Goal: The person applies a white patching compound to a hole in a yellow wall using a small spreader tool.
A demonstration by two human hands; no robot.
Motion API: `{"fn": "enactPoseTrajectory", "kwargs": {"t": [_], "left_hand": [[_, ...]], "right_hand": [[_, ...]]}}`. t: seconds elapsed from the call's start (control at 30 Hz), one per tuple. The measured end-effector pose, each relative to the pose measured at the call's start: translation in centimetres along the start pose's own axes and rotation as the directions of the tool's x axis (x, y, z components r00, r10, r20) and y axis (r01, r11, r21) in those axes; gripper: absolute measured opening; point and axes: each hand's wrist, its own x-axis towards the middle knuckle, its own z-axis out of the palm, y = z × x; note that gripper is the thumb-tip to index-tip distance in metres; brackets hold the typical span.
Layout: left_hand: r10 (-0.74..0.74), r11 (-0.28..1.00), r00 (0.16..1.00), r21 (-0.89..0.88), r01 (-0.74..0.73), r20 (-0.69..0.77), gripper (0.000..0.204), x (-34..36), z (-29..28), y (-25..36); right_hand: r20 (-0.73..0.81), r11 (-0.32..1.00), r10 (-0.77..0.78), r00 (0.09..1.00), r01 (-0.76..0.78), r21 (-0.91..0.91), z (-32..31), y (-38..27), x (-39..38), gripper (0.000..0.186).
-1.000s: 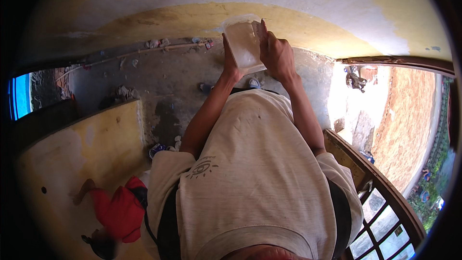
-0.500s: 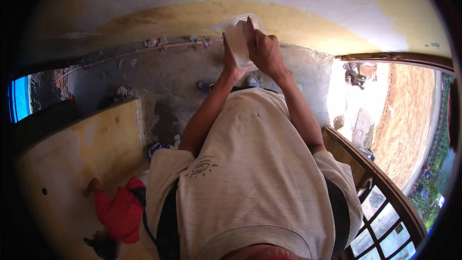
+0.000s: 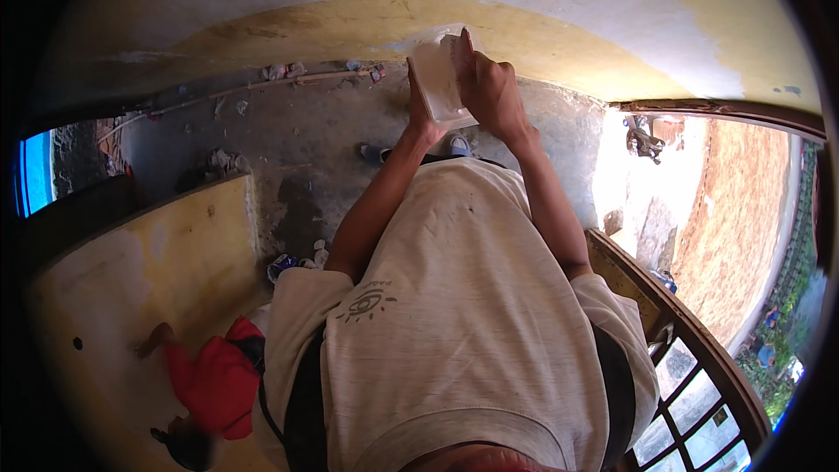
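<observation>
Out in front of my chest is a clear plastic tub (image 3: pixel 434 79), with pale whitish material inside and a greyish patch near its right side. My left hand (image 3: pixel 421 109) is closed round the tub's left side, its thumb or a finger running up along the edge. At the tub's right side my right hand (image 3: pixel 495 94) is curled, with one finger stretched upward against a thin greyish edge. What those fingers grip is mostly hidden, so I cannot make out its kind.
A yellow wall (image 3: pixel 559 52) with whitish patches rises just ahead. A long pole (image 3: pixel 253 86) and scraps lie along its base. Behind to the left, a person in red (image 3: pixel 214 385) reaches toward a low partition (image 3: pixel 175 236). A paned door (image 3: pixel 699 385) stands at the right.
My right hand has shifted slightly right and down against the tub. The tub has turned a little, showing more of its pale inside. The person in red has moved an arm slightly.
</observation>
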Motion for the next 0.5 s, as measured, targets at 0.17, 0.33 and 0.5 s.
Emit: {"fn": "enactPoseTrajectory", "kwargs": {"t": [0.17,0.33,0.5], "left_hand": [[-0.010,0.999,1.000,0.043,0.011,-0.010,0.070,0.1,-0.1,0.2],[-0.009,0.998,1.000,0.062,0.009,-0.005,0.069,0.5,-1.4,-0.3],[-0.002,0.996,1.000,0.090,0.003,-0.009,0.069,0.6,0.1,0.2]], "right_hand": [[0.020,0.994,0.040,0.999,-0.038,-0.104,-1.7,0.5,0.3,0.016],[0.050,0.994,0.001,0.999,0.004,-0.107,1.1,2.0,-0.7,0.015],[0.000,0.996,-0.092,0.996,0.092,-0.005,-1.4,-1.7,0.1,0.017]]}}
